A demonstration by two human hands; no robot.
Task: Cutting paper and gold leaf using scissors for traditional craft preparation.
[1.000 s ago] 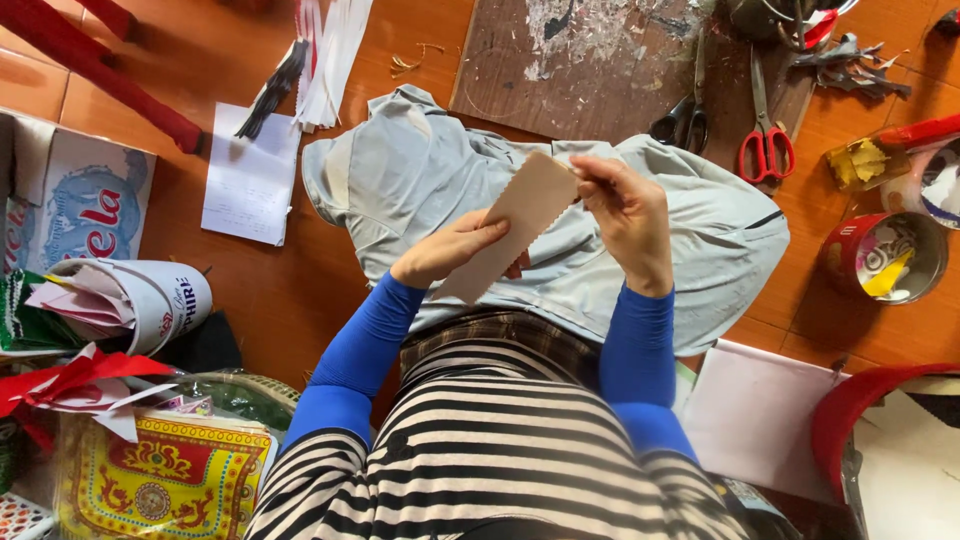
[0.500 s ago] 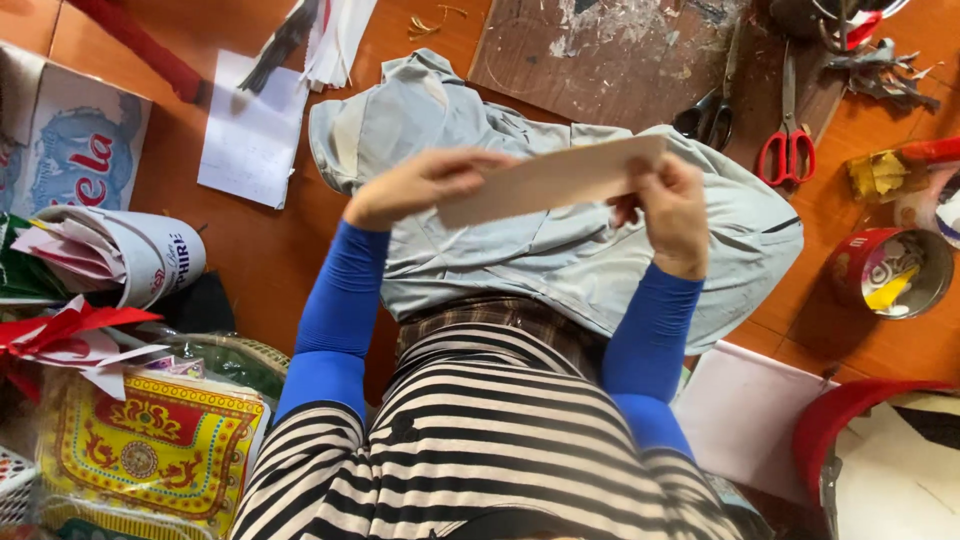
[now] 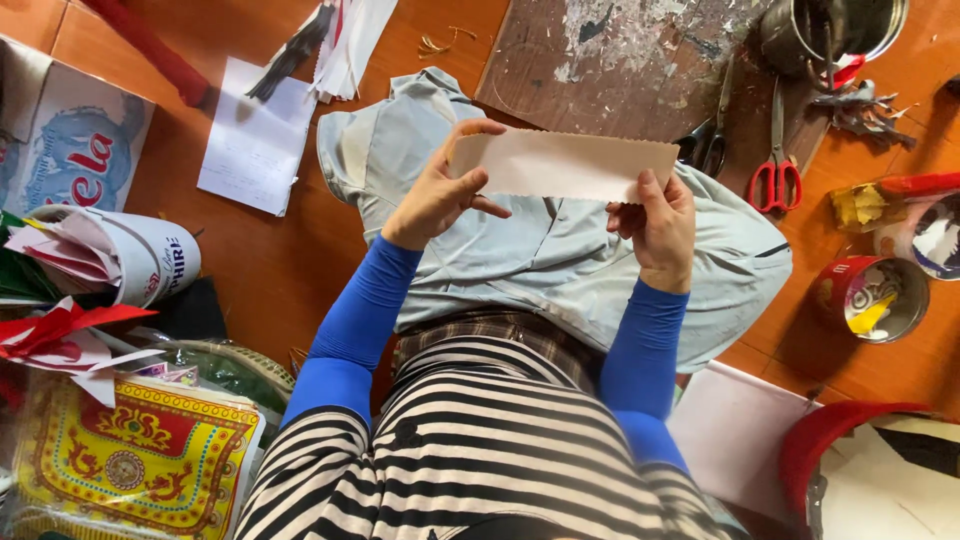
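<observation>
Orange floor tiles strewn with craft clutter; a pale paper strip (image 3: 565, 165) is held level above the lap.

Left hand (image 3: 440, 195) pinches the strip's left end, grip narrow on the paper; right hand (image 3: 662, 222) clamps the lower right edge, fingers curled, forearms raised over the grey cloth (image 3: 560, 250). Pulled unevenly, the thin strip could crease or tear at its scalloped edge. Red-handled scissors (image 3: 776, 170) lie well apart on the stained board (image 3: 620, 60).

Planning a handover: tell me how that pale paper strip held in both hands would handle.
The paper strip spans flat between the left hand and right hand, so probably light and fairly stiff. Its thin, wavy edge suggests it creases or tears easily.
</observation>
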